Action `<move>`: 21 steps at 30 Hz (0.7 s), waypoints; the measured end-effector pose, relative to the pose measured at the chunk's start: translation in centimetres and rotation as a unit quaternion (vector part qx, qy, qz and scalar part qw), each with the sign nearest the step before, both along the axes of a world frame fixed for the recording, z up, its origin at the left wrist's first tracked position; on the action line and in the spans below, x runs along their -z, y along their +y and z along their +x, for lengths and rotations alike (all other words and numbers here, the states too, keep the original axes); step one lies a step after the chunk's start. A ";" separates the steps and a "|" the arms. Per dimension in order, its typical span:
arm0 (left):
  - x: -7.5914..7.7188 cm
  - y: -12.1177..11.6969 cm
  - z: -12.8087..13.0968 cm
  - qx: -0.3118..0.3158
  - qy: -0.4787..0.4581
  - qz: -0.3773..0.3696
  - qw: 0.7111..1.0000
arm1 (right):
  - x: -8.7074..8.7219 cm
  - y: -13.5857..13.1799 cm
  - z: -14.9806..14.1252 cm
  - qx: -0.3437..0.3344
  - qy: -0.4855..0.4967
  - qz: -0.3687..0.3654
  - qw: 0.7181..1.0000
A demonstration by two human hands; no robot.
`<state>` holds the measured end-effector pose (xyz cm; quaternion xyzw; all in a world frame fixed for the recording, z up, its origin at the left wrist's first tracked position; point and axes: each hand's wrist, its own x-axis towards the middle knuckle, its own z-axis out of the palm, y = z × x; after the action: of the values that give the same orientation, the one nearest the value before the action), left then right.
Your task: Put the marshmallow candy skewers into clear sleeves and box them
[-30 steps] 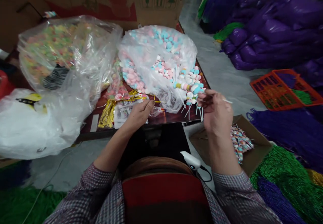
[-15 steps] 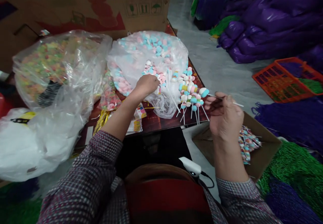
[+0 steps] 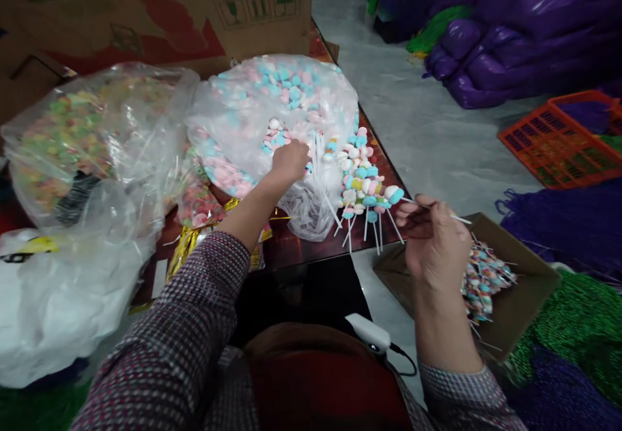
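Note:
My right hand [image 3: 440, 240] pinches the white stick of a marshmallow skewer [image 3: 393, 194]. Its pink, white, blue and yellow pieces point left, above a pile of similar skewers [image 3: 359, 152] at the table edge. My left hand [image 3: 290, 161] is curled at the mouth of a clear bag of pastel marshmallows [image 3: 286, 84]. Its fingertips are hidden, so what they grip cannot be made out. Just right of it stand a bundle of white sticks [image 3: 318, 152] and crumpled clear plastic [image 3: 311, 214].
Left on the table [image 3: 291, 249] are a bag of gummy candy [image 3: 63, 126], a white plastic bag [image 3: 58, 314] and gold ties [image 3: 179, 256]. A cardboard box [image 3: 525, 301] of wrapped skewers sits below right. An orange crate [image 3: 554, 139] and purple bags [image 3: 515, 55] lie beyond.
My left hand has moved up from the gold ties at the table's front to the marshmallow bag's mouth. My right hand has shifted slightly right and down, still holding the skewer.

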<state>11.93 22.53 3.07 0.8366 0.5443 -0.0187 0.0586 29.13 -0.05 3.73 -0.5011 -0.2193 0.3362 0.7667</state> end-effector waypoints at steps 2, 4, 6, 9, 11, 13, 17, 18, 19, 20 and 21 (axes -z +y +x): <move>0.0 0.1 -0.3 -0.002 -0.033 0.003 0.999 | 0.1 0.2 0.0 -0.001 0.005 0.002 1.000; -0.1 0.1 -0.8 -0.015 -0.096 0.014 0.995 | 0.2 0.4 -0.1 -0.003 0.008 0.004 1.000; -0.4 -0.3 -1.3 -0.039 -0.206 0.025 0.978 | 0.2 0.5 -0.2 -0.005 0.007 0.005 1.000; -1.3 -2.2 -2.3 -0.099 -0.446 -0.042 0.889 | 0.0 0.6 -0.5 -0.010 0.010 0.012 1.000; -2.0 -4.5 -2.9 -0.139 -0.587 -0.171 0.779 | -0.2 0.6 -0.8 -0.018 0.019 0.025 0.999; -2.5 -7.1 -3.6 -0.138 -0.668 -0.277 0.677 | -0.5 0.7 -1.2 -0.027 0.027 0.040 0.998; -2.3 -11.6 -4.7 -0.127 -0.733 -0.338 0.576 | -0.9 0.5 -2.7 -0.044 0.026 0.056 0.997; -2.1 -12.3 -4.8 -0.129 -0.739 -0.339 0.568 | -0.9 0.3 -3.1 -0.049 0.021 0.057 0.997; -1.9 -12.9 -5.0 -0.134 -0.743 -0.338 0.562 | -1.0 0.2 -3.5 -0.053 0.013 0.056 0.997; -1.7 -13.4 -5.1 -0.140 -0.747 -0.336 0.556 | -1.0 0.0 -3.9 -0.058 0.002 0.055 0.997; -1.6 -13.9 -5.1 -0.145 -0.750 -0.336 0.551 | -1.0 -0.2 -4.2 -0.062 -0.010 0.056 0.996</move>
<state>6.79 8.67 4.64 0.3763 0.3715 0.4429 0.7241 24.89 -0.26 4.73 -0.4461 -0.2758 0.3656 0.7690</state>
